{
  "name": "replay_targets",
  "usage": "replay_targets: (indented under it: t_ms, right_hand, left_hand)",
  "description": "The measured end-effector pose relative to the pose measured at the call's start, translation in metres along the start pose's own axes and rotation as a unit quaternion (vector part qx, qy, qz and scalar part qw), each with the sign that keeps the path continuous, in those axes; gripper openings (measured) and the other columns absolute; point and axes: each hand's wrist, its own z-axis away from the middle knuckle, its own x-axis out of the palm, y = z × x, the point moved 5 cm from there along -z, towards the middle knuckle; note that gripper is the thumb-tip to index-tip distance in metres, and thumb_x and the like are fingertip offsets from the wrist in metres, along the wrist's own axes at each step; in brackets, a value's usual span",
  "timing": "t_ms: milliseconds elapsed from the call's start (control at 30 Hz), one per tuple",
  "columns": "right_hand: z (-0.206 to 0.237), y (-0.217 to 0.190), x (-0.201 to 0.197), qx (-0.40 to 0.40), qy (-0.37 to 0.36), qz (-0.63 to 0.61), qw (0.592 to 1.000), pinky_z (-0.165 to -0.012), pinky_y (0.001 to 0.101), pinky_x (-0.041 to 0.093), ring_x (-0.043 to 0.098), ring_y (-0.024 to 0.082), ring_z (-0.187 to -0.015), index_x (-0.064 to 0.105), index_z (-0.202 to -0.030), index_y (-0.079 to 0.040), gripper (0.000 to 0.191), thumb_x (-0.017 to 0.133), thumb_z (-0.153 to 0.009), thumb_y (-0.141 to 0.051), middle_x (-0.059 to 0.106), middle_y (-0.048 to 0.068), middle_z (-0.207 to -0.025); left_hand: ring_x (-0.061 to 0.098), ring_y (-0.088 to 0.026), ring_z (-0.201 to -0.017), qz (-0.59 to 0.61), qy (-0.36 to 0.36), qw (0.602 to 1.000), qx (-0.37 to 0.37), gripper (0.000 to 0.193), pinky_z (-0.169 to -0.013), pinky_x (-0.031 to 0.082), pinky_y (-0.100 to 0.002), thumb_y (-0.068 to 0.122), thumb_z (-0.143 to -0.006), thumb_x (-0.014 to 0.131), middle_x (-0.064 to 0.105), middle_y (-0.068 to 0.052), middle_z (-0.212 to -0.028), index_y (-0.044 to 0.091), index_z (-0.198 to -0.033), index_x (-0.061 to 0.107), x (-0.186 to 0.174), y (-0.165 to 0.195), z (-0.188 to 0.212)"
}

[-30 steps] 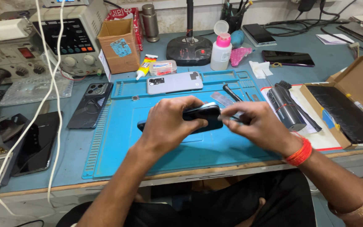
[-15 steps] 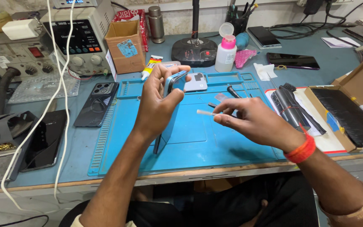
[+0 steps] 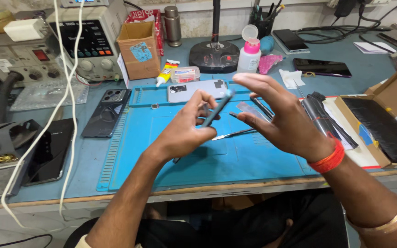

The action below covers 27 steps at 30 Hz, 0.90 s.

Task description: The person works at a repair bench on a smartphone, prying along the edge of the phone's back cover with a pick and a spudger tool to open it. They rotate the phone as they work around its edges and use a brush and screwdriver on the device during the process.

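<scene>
Left hand grips a dark phone edge-on, tilted, raised above the blue mat. Right hand is open, fingers spread, just beside the phone's top end, holding nothing. 1 metal tool lies on the mat below. Grey phone lies at the mat's far edge.

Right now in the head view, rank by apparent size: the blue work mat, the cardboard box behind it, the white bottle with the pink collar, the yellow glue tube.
1. blue work mat
2. cardboard box
3. white bottle
4. yellow glue tube
</scene>
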Motion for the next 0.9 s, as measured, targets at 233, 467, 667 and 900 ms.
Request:
replay_targets:
  t_ms: [233, 467, 667, 900]
  right_hand:
    - [0.033, 0.040, 0.019, 0.115, -0.158, 0.044, 0.980, -0.086, 0.0388, 0.057, 0.070, 0.027, -0.100, 0.067, -0.125, -0.012, 0.046, 0.079, -0.080, -0.012, 0.073, 0.007, -0.110]
    - [0.043, 0.083, 0.051, 0.139, -0.179, 0.203, 0.953, -0.078, 0.0442, 0.053, 0.065, 0.033, -0.093, 0.077, -0.094, -0.012, 0.013, 0.078, -0.084, -0.019, 0.068, 0.009, -0.092]
    - [0.025, 0.068, 0.032, 0.185, -0.128, 0.060, 0.973, -0.067, 0.0373, 0.056, 0.070, 0.028, -0.078, 0.076, -0.104, -0.008, 0.019, 0.075, -0.087, -0.016, 0.073, 0.009, -0.095]
    - [0.012, 0.009, 0.010, 0.059, -0.264, -0.048, 0.962, -0.069, 0.0338, 0.061, 0.077, 0.022, -0.081, 0.078, -0.105, -0.008, 0.022, 0.073, -0.084, -0.014, 0.079, 0.009, -0.096]
  left_hand:
    - [0.068, -0.029, -0.101, -0.157, -0.164, 0.971, -0.075, 0.054, -0.085, 0.053, -0.042, 0.019, -0.073, 0.071, 0.069, -0.014, -0.112, 0.012, -0.120, 0.045, 0.015, 0.022, 0.016]
    - [0.070, -0.038, -0.090, -0.250, -0.225, 0.938, -0.081, 0.043, -0.076, 0.053, -0.047, 0.015, -0.074, 0.068, 0.072, -0.019, -0.095, 0.012, -0.114, 0.054, 0.034, 0.028, 0.013]
    - [0.070, -0.036, -0.089, -0.317, -0.218, 0.918, -0.094, 0.043, -0.077, 0.053, -0.047, 0.017, -0.077, 0.072, 0.072, -0.018, -0.093, 0.018, -0.118, 0.062, 0.032, 0.028, 0.017]
    - [0.068, -0.028, -0.082, -0.394, 0.036, 0.912, 0.111, 0.033, -0.071, 0.052, -0.045, 0.037, -0.073, 0.084, 0.072, -0.004, -0.081, 0.011, -0.089, 0.072, 0.013, 0.042, 0.042]
